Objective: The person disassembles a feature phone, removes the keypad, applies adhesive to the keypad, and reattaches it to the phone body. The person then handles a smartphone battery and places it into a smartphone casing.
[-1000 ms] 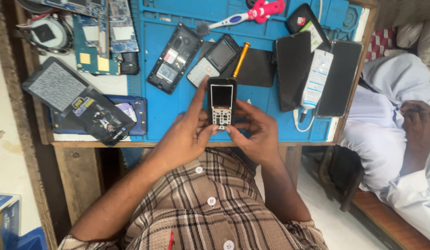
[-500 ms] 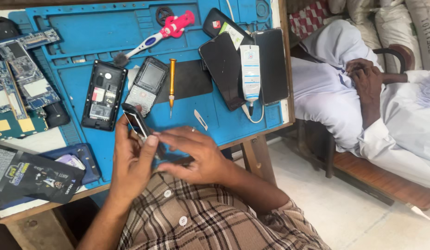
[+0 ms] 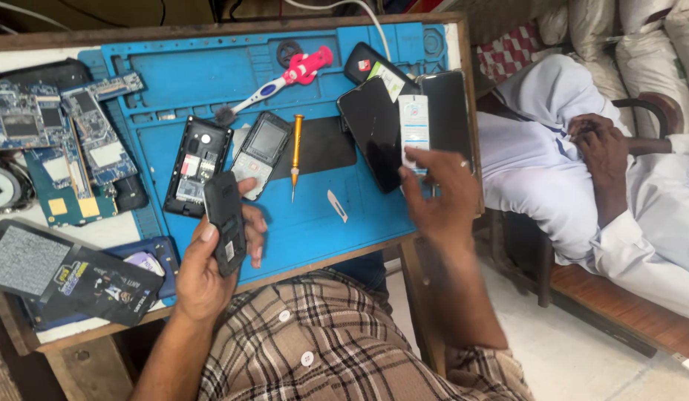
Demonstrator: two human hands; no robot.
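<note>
Checked shirt (image 3: 322,349) fills the near edge of the view, and from it both forearms reach out over the blue repair mat (image 3: 315,223), the landmark for everything else. Over the mat's near left corner the left hand (image 3: 211,260) grasps a small black keypad phone (image 3: 226,223), back side up, thumb along its left edge and fingers wrapped round the right. Over the mat's near right corner the right hand (image 3: 437,197) hovers with fingers loosely spread, clenched on nothing; it is blurred, and its fingertips lie just at the lower end of a white flat battery (image 3: 414,134), though contact cannot be told. That battery rests on a dark smartphone (image 3: 378,134) at the mat's right side. Mid-mat lie a small scalpel blade (image 3: 337,206), an orange-handled screwdriver (image 3: 295,152), an opened phone shell (image 3: 197,165) and a keypad phone front (image 3: 261,152). Farther, a white and pink brush (image 3: 281,83) lies near the mat's far edge. Left of the mat sit blue circuit boards (image 3: 55,141). Right of the mat, a person in white clothes (image 3: 582,178) sits on a bench.
</note>
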